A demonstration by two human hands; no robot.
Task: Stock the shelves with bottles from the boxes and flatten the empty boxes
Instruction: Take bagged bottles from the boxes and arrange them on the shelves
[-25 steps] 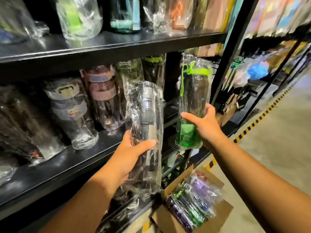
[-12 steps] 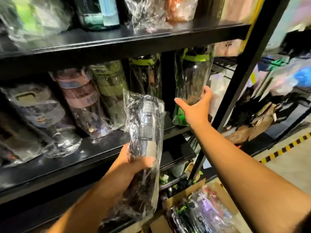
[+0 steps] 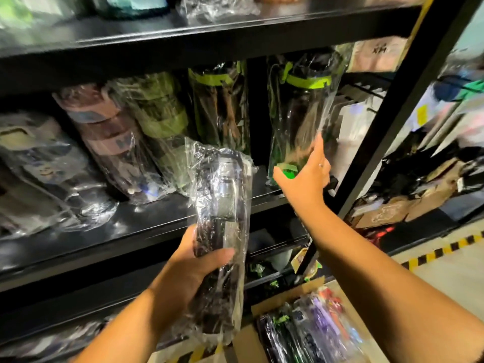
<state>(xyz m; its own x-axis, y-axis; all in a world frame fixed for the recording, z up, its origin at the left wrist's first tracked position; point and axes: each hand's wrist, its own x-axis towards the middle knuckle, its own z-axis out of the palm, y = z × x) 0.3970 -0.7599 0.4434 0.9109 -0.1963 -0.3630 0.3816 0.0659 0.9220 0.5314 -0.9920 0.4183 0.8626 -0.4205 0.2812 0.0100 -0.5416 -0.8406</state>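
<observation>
A yellow and black striped tape line point(image 3: 445, 248) ran along the pale grey floor point(image 3: 450, 281). A small yellow paper tag point(image 3: 422, 115) sat among blurry things far right.

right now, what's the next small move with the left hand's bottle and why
Probably lift the dark wrapped bottle in the left hand onto the middle shelf, into the bare patch beside the green bottle. That one stands on the shelf, with the right hand open at it.

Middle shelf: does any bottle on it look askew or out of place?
Yes. The brown-banded bottle and the olive-banded bottle lean leftwards, while the green-lidded bottle near the right hand stands upright. Nothing looks spilled or broken.
</observation>
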